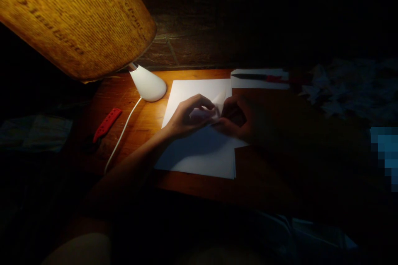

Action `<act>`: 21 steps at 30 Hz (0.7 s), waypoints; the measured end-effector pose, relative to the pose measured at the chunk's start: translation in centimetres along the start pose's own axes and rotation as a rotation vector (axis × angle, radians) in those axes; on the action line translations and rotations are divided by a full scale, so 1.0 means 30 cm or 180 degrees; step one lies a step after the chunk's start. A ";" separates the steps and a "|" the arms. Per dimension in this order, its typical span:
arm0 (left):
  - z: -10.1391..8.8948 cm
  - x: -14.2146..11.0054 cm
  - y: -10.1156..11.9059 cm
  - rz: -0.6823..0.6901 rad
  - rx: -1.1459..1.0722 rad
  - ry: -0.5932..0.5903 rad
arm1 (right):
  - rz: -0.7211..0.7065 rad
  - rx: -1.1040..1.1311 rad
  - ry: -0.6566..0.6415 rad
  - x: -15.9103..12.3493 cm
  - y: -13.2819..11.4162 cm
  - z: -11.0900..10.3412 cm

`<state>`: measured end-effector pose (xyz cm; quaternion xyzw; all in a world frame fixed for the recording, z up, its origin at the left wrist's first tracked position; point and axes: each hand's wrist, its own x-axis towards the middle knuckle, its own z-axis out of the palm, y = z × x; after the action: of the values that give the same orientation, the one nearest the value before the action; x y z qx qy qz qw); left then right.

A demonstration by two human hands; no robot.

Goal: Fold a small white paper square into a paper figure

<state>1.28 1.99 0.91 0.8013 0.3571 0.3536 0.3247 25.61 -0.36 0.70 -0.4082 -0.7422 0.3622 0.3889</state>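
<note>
Between my two hands is a small folded piece of white paper [219, 98], its pointed end facing up and away. My left hand [189, 114] pinches it from the left with thumb and fingertips. From the right, my right hand [238, 118] grips it with curled fingers, partly in shadow. Both hands are just above a stack of white paper sheets [199, 157] lying on the wooden table. The exact folds of the held piece are too dim to make out.
A lamp with a white base [149, 85] and a patterned shade [77, 20] leans over the left side; its white cord [124, 130] crosses the table [137, 140]. A red-handled tool [107, 125] lies nearby. At the back, a knife [255, 77] rests on smaller sheets [261, 85]. Folded paper pieces [338, 91] are heaped far right.
</note>
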 end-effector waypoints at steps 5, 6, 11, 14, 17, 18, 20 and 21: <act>0.004 -0.008 -0.005 -0.0133 -0.0310 0.0066 | -0.0242 -0.0065 -0.0279 -0.001 -0.007 -0.014; 0.006 -0.010 -0.007 -0.0169 -0.0222 0.0129 | -0.0299 -0.0101 -0.0247 -0.001 -0.003 -0.013; 0.008 -0.015 -0.014 -0.0178 0.0148 0.0269 | -0.0330 -0.0268 0.0052 0.003 0.013 -0.005; 0.010 -0.016 -0.021 -0.0280 -0.0023 0.0413 | -0.0377 -0.0353 0.0606 0.010 0.016 -0.003; 0.014 -0.016 -0.026 -0.0447 -0.0344 0.0486 | -0.0372 -0.0329 0.0914 0.018 0.023 -0.002; 0.016 -0.017 -0.026 -0.0489 -0.0435 0.0476 | -0.0309 -0.0297 0.0844 0.020 0.026 -0.001; 0.019 -0.018 -0.021 -0.0534 -0.0549 0.0397 | -0.0115 -0.0216 0.0583 0.023 0.032 0.003; 0.020 -0.019 -0.018 -0.0530 -0.0576 0.0352 | -0.0022 -0.0172 0.0467 0.022 0.034 0.006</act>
<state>1.29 1.65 -0.02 0.7156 0.4064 0.3998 0.4037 25.55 0.62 -0.07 -0.4414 -0.7227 0.3099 0.4323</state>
